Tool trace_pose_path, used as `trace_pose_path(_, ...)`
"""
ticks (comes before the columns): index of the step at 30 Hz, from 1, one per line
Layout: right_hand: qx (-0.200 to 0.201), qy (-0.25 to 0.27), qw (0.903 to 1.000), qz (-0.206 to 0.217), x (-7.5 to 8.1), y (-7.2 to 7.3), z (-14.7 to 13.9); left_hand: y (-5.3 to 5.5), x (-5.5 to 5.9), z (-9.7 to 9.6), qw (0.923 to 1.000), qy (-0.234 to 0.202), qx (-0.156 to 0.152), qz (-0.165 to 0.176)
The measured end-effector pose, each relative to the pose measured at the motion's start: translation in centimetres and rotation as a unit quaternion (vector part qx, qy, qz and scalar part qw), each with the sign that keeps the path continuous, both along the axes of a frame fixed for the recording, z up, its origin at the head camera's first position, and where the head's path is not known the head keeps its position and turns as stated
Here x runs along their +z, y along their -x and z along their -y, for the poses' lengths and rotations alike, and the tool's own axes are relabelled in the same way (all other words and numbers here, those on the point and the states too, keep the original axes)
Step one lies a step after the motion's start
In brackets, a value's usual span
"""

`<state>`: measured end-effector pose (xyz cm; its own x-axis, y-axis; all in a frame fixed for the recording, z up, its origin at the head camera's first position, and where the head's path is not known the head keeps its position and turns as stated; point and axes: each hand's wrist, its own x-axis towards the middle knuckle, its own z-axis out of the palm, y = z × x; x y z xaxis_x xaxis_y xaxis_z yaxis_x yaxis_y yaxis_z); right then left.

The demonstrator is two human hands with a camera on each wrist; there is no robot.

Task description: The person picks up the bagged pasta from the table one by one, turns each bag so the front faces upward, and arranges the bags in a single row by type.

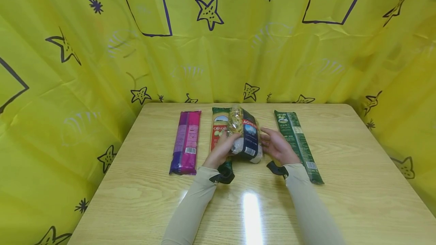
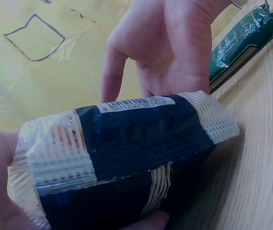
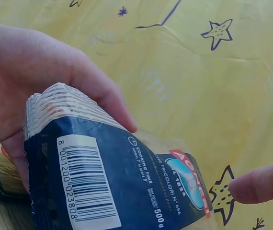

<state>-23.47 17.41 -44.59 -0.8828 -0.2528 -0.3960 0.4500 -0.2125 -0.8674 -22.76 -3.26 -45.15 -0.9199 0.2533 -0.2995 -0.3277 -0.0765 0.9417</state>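
A clear pasta bag (image 1: 250, 135) with a dark blue label and red brand strip is tilted above the table. My left hand (image 1: 222, 148) grips its left side, with the thumb along the near side and fingers curling underneath, as the left wrist view shows. My right hand (image 1: 278, 147) is at the bag's right side, fingers extended and loosely spread close by its edge. In the right wrist view the barcode end of the bag (image 3: 84, 179) faces the camera, and one right fingertip (image 3: 246, 187) stands apart from it. Behind the bag, partly hidden, lies a red-and-green Olivoila spaghetti packet (image 1: 218, 127).
On the wooden table (image 1: 143, 203), a pink-and-purple packet (image 1: 185, 143) lies to the left. A long green packet (image 1: 299, 146) lies slantwise on the right, beside my right forearm. Yellow curtain (image 1: 218, 59) with star drawings hangs behind the table and along both sides.
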Motion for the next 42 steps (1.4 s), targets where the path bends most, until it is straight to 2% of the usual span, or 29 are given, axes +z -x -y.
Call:
trace_pose_path(5,0.003,-0.011,0.9999,-0.007,0.0,0.1,-0.1,-0.1,0.0,-0.2,0.9999,-0.008,-0.010,-0.004)
trace_pose_path(14,-0.050,0.029,0.9983,0.003,0.0,-0.1,-0.5,-0.1,-0.1,-0.6,0.9992,-0.024,-0.027,-0.017)
trace_pose_path(22,-0.069,0.047,0.9965,-0.003,0.6,-0.2,-0.8,-0.4,0.0,-0.9,0.9991,0.005,-0.036,-0.020)
trace_pose_path(28,-0.079,0.038,0.9961,-0.009,1.2,-0.3,-0.9,-0.5,-0.1,-1.1,0.9982,0.054,-0.012,-0.022)
trace_pose_path(36,-0.060,-0.001,0.9982,-0.010,1.5,-0.1,-1.3,-0.9,-0.3,-1.0,0.9963,0.084,0.001,-0.018)
trace_pose_path(42,-0.058,-0.004,0.9982,-0.013,1.8,-0.1,-1.5,-1.1,-0.3,-1.0,0.9952,0.096,-0.002,-0.016)
